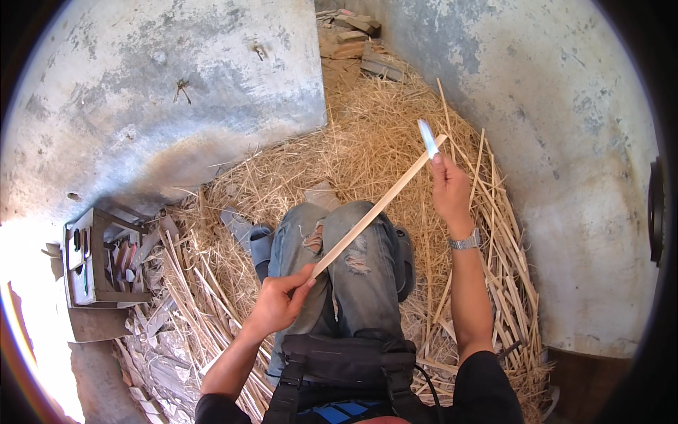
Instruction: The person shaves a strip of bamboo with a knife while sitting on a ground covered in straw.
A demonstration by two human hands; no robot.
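Observation:
A long, pale bamboo or wood strip [381, 203] slants over my knees, from lower left to upper right. My left hand [281, 300] pinches its near end between thumb and fingers. Close to the far end, my right hand [450, 189] is closed around a knife, whose bright blade [427, 138] sticks up past the fingers and crosses the strip. The fist hides the knife's handle. Whether the blade touches the strip, I cannot tell. A metal watch [465, 240] is on my right wrist.
Straw-like shavings [353, 106] cover the floor. Bundles of strips lie on the left [191, 283] and right [512, 297]. A small wooden stand [106, 258] holds odds and ends at left. Worn plaster walls [212, 63] rise ahead and at right; bricks [353, 32] lie at the back.

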